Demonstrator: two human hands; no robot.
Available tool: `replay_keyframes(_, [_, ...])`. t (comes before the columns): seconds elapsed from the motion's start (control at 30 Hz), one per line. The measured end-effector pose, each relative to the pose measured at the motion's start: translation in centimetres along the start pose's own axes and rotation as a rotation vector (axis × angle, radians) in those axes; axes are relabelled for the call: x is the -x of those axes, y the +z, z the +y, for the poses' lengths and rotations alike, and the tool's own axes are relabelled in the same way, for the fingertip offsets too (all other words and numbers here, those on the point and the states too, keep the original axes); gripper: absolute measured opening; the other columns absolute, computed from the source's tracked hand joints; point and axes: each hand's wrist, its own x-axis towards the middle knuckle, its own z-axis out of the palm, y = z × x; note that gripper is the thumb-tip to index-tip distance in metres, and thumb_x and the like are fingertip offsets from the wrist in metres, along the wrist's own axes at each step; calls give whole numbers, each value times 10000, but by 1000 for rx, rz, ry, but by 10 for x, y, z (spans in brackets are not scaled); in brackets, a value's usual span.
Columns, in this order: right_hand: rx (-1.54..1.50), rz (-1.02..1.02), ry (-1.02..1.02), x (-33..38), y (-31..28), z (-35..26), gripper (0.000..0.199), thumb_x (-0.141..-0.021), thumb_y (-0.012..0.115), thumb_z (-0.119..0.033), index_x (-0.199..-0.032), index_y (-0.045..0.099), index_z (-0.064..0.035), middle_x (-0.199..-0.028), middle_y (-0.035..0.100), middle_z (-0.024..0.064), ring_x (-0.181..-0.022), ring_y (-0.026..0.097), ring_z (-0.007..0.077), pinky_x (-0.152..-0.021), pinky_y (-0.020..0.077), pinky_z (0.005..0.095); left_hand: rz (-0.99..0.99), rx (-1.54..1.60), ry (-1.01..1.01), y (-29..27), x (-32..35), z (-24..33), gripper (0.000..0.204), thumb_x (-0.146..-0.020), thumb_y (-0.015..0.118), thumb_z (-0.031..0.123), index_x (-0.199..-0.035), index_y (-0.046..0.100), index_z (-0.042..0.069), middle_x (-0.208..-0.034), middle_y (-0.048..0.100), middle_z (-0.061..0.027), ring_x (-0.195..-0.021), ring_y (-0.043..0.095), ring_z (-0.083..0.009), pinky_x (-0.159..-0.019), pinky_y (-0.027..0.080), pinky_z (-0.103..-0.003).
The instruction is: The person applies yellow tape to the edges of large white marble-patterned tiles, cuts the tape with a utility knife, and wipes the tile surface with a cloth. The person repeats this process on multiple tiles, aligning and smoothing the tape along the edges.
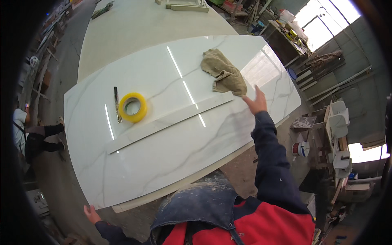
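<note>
A large glossy white slab (196, 143) with grey veins lies flat in front of me. My right hand (257, 103) is over its right part, thumb and fingers spread, holding nothing. Close to its thumb are the end of a narrow marble-patterned strip (171, 121) and a crumpled brown cloth (223, 72). At the slab's near left corner is my left hand (92, 214), its fingers stretched out by the edge; I cannot tell how firmly it touches. Left of the middle, a roll of yellow tape (141, 111) lies beside a slim dark cutter-like tool (117, 104).
A pale board or table (155, 30) extends beyond the slab. On the left a person (34, 132) is beside the racks. A cluttered workbench (286, 38) stands at the back right, with a white bucket (301, 149) and shelving (339, 126) along the right.
</note>
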Motion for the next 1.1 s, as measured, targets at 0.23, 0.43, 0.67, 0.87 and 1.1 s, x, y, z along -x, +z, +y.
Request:
replay_keyframes(0.23, [163, -260, -265, -111, 73, -35, 918, -727, 834, -506, -1517, 461, -227, -1501, 490, 170, -1388, 463, 362, -1113, 403, 542, 15, -229, 176, 63, 189, 162, 677, -875, 711, 96, -1483, 440, -26, -1474, 470, -204, -1386, 445, -345, -1167, 344, -462])
replay_keyframes(0.43, [70, -335, -312, -156, 109, 0, 541, -817, 730, -291, -1342, 652, -188, -1263, 691, 106, -1218, 620, 313, -1036, 483, 446, -211, -395, 298, 158, 371, 259, 718, -805, 757, 93, -1451, 463, -8, -1464, 462, -228, -1383, 423, -397, -1171, 329, -473])
replay_keyframes(0.67, [-467, -150, -117, -196, 5, 165, 423, -862, 724, -172, -1256, 697, -22, -1128, 748, 110, -1039, 682, 192, -948, 519, 337, -307, -294, 310, 222, 432, 305, 658, -813, 751, 104, -1408, 492, -4, -1428, 478, -237, -1341, 452, -416, -1145, 360, -487])
replay_keyframes(0.87, [-345, -419, -58, -80, -182, 180, 440, -892, 679, -104, -1309, 638, 31, -1189, 713, 135, -1101, 647, 195, -976, 505, 342, -177, -248, 263, 240, 427, 317, 552, -842, 728, 108, -1346, 536, -10, -1350, 525, -235, -1282, 506, -410, -1094, 416, -470])
replay_keyframes(1.1, [15, -821, -553, 21, -115, 87, 953, -732, 798, -323, -1543, 386, -39, -1632, 263, 279, -1524, 216, 474, -1224, 234, 541, -189, -271, 217, 236, 435, 317, 530, -866, 710, 134, -1350, 541, 0, -1427, 516, -246, -1338, 479, -413, -1116, 400, -469])
